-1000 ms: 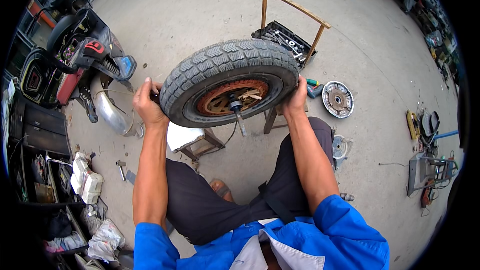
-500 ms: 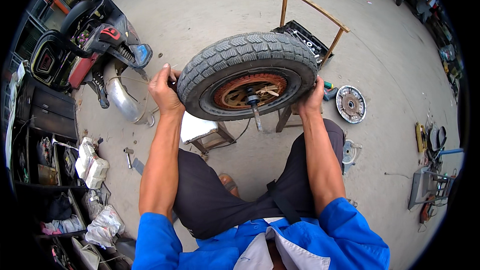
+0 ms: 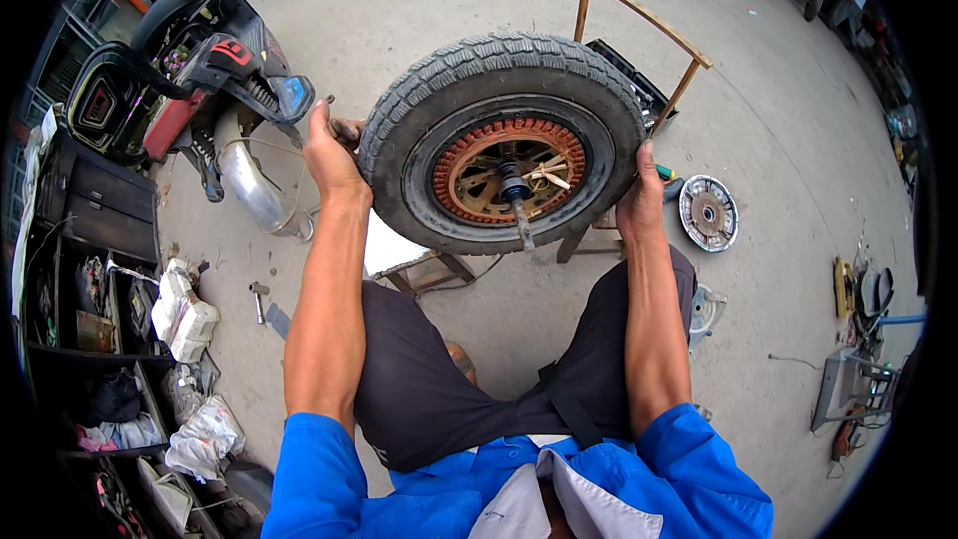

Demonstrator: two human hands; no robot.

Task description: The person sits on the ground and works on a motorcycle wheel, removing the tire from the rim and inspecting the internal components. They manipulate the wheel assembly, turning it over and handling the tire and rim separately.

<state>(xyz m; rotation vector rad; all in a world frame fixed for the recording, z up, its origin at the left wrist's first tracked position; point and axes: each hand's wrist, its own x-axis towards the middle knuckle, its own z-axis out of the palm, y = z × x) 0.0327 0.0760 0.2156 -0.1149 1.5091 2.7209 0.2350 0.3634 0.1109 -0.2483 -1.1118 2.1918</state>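
Note:
Between my two hands I hold up a black motor wheel (image 3: 399, 130) with a treaded tyre, tilted so that its open side faces me. Inside its rim sits a ring of copper-coloured windings (image 3: 454, 155). A metal axle (image 3: 524, 225) sticks out from the middle, beside a bundle of pale wires (image 3: 549, 175). My left hand (image 3: 337, 155) grips the tyre's left side, its thumb up and its other fingers partly behind the tyre. On the right side my right hand (image 3: 644, 200) clasps the tyre, the fingers mostly hidden behind it.
Below the wheel stands a low stool with a white top (image 3: 389, 245). A round metal hub cover (image 3: 709, 213) lies on the floor at right, near a wooden-handled toolbox (image 3: 644, 15). An electric scooter (image 3: 200, 70) is at far left, above cluttered shelves (image 3: 100, 364).
The wheel has tipped further toward me, so its open face and windings show more fully. Both hands have moved slightly with it.

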